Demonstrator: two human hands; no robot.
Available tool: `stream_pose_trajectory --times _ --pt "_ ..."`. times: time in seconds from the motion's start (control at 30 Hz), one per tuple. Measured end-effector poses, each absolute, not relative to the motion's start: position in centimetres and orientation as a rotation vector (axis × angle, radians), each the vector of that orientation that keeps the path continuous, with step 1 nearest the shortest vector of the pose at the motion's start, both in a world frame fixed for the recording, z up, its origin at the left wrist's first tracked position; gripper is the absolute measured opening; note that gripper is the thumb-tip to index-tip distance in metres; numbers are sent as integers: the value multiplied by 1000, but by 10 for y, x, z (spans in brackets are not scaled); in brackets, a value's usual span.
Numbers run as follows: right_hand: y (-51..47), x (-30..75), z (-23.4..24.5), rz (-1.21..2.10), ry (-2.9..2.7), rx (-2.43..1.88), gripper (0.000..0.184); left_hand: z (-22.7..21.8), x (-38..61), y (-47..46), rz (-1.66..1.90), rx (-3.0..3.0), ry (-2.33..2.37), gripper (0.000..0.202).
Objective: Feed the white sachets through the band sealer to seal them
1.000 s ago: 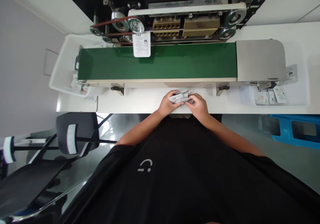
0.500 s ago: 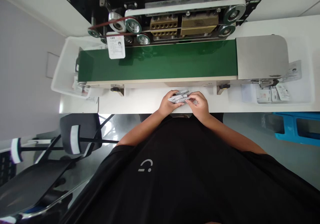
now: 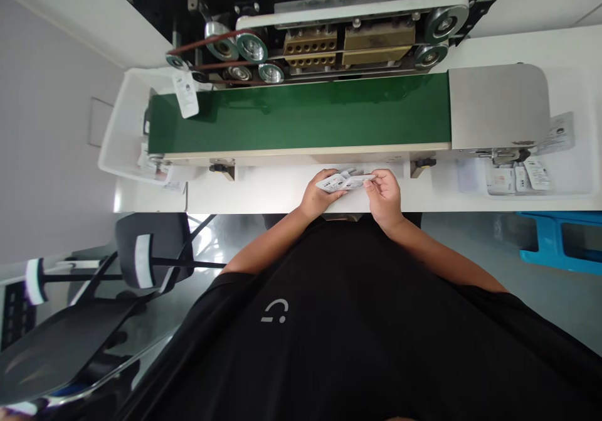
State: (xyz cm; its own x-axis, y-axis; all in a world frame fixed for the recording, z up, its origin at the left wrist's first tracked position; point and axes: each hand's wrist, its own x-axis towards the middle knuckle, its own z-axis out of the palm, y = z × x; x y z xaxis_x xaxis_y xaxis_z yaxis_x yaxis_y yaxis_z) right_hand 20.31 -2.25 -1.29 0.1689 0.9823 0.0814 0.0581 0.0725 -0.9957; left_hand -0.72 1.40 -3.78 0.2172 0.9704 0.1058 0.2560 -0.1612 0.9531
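Observation:
My left hand (image 3: 316, 196) is closed on a small stack of white printed pouches (image 3: 335, 182) just above the near edge of the white table (image 3: 263, 192). Beside it, my right hand (image 3: 384, 192) pinches the end of one pouch (image 3: 361, 181) and draws it to the right off the stack. Beyond my hands runs the green conveyor belt (image 3: 301, 113) of a sealing machine. A single white pouch (image 3: 185, 93) rides at the belt's far left end, tilted, near the rollers.
A clear plastic bin (image 3: 123, 133) sits under the belt's left end with pouches in it. A second clear tray (image 3: 527, 176) with pouches lies at the right, below the metal plate (image 3: 498, 106). A black chair (image 3: 145, 255) stands lower left, a blue crate (image 3: 559, 242) lower right.
The pouch on the belt has travelled left from the middle to the left end. My right hand has shifted right, pulling one pouch out from the stack in my left hand.

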Motion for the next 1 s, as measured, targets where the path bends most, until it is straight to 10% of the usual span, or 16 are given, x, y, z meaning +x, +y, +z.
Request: stream_pose_trajectory --times 0.73,1.0 --pt "-21 226 76 1010 -1134 -1238 44 -34 -8 14 992 1599 1198 59" --pt "18 308 131 -113 -1643 -1342 26 -40 -10 15 984 1620 1237 60"
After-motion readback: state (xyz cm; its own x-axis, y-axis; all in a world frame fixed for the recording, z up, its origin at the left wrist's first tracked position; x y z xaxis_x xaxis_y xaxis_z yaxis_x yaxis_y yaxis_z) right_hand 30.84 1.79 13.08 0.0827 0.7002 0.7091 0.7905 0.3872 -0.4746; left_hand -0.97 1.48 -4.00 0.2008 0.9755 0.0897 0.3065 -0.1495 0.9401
